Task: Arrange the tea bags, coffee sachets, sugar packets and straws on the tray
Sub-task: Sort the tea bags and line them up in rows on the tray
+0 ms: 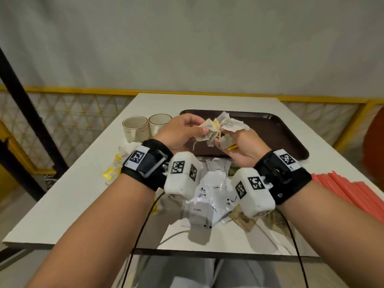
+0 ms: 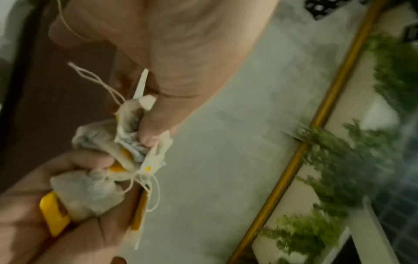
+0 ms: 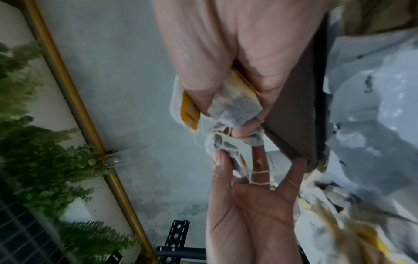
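A tangled bunch of tea bags with yellow tags and knotted strings hangs between both hands, above the near edge of the dark brown tray. My left hand pinches one bag at the left side of the bunch. My right hand grips the other bags and a yellow tag. White coffee sachets lie heaped on the table under my wrists. Red straws lie at the right edge. The tray's bare surface shows nothing on it.
Two beige cups stand left of the tray. Loose yellow-and-white packets lie left of the sachets, and brownish packets lie near the front right. A yellow railing runs behind the white table.
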The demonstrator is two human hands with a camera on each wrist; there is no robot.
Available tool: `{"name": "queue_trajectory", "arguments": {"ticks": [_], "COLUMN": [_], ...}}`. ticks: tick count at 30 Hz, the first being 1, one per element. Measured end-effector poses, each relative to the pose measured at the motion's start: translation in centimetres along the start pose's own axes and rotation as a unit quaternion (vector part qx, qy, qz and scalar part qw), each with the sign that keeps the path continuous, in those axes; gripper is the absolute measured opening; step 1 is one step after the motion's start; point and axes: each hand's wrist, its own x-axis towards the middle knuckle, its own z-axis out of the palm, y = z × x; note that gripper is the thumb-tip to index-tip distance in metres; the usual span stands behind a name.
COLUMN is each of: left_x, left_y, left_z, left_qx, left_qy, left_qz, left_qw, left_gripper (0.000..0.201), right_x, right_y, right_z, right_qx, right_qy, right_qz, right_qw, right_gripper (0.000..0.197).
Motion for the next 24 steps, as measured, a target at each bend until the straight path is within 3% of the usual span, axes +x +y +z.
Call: {"name": "queue_trajectory", "arguments": {"ticks": [3, 6, 11, 16, 22, 24], "left_x": [0.4, 0.5, 1.5, 2.5, 2.7, 2.8], "left_y": [-0.4, -0.3, 0.7, 1.3, 0.1, -0.3], "left_z": [0.5, 0.9, 0.8, 0.4, -1.0, -1.2], "left_qx": [-0.1, -0.144, -0.128, -0.149, -0.128, -0.114], "left_qy": [-0.041, -0.06, -0.041, -0.026, -0.027, -0.023], "left_qz": [-0.045, -0.041, -0.008, -0.001, 0.017, 0.029], "left_qw": [0.993, 0.987, 0.991, 0.988, 0.991, 0.993], "left_gripper": [0.014, 0.013, 0.015, 0.017, 0.013, 0.014], "right_x": [0.1, 0.5, 1.5, 2.0, 2.1, 2.0], "right_y": [-0.7, -0.9, -1.1, -0.8, -0.1, -0.1], "right_z": [0.2, 0.5, 0.7, 1.0, 1.2, 1.3], "right_qx": [0.0, -0.004, 0.055, 0.142, 0.111, 0.101], "right_qy": [-0.023, -0.026, 0.011, -0.016, -0.056, -0.065], "right_qz": [-0.012, -0.02, 0.005, 0.022, 0.027, 0.033], "right_qw": [1.0, 0.999, 0.998, 0.989, 0.992, 0.992], "right_gripper": [0.028, 0.023, 0.021, 0.023, 0.017, 0.027]}}
